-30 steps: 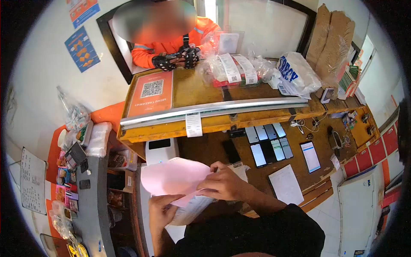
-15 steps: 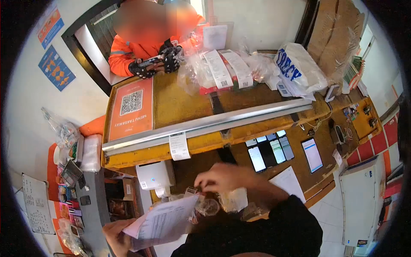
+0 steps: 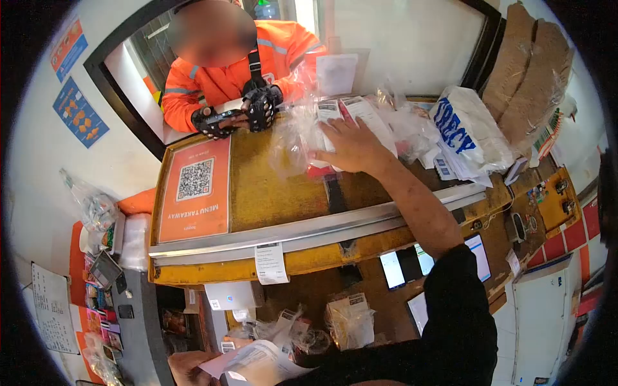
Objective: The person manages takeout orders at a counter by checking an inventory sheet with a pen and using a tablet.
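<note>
My right hand (image 3: 355, 147) reaches across the raised yellow counter (image 3: 264, 199), fingers spread over a clear plastic bag (image 3: 290, 151) with something red in it. White printed receipts (image 3: 378, 123) lie on the bag, partly covered by this hand. Low on the left, my left hand (image 3: 188, 367) is closed on the edge of some printed paper sheets (image 3: 257, 361). Close beyond the sheets, clear-wrapped items (image 3: 283, 331) and a wrapped package (image 3: 351, 321) sit on the lower desk.
Across the counter a person in an orange jacket (image 3: 277, 48) holds a phone (image 3: 228, 118) in gloved hands. A QR-code menu sign (image 3: 193, 215) lies at left, a white lettered bag (image 3: 467, 128) at right. Several phones (image 3: 391, 269) rest on the lower desk. A metal rail (image 3: 290, 235) edges the counter.
My right hand has moved from the lower desk up and forward to the bag with the receipts. The sheets in my left hand are lower, and the person opposite appears more upright.
</note>
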A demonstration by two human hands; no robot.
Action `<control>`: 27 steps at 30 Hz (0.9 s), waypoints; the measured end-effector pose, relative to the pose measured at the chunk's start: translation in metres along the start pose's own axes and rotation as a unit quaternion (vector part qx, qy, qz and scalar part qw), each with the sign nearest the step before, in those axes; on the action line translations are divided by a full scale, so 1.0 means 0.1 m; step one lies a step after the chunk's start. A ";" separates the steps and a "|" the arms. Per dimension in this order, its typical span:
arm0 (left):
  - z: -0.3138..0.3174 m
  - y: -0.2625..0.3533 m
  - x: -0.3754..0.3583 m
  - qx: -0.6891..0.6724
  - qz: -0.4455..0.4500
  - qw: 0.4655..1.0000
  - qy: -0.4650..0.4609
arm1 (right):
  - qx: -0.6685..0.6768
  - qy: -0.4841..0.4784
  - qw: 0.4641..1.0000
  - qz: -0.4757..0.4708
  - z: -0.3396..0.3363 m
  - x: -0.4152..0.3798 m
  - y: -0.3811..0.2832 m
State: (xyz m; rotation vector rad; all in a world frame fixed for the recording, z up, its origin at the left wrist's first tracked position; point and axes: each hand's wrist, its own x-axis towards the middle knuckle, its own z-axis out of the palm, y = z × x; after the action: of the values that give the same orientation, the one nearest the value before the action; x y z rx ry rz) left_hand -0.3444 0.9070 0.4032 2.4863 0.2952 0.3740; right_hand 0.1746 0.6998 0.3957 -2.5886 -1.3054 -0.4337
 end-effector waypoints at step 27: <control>-0.24 0.29 -0.52 -0.086 -0.070 0.983 0.147 | 0.376 0.282 0.882 0.043 -0.35 0.44 -0.67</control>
State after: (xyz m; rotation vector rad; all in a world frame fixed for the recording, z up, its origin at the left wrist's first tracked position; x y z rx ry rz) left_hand -0.3970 0.8817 0.4285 2.2235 0.5310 0.6781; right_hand 0.1399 0.7610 0.4477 -1.6828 -0.8945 -0.4886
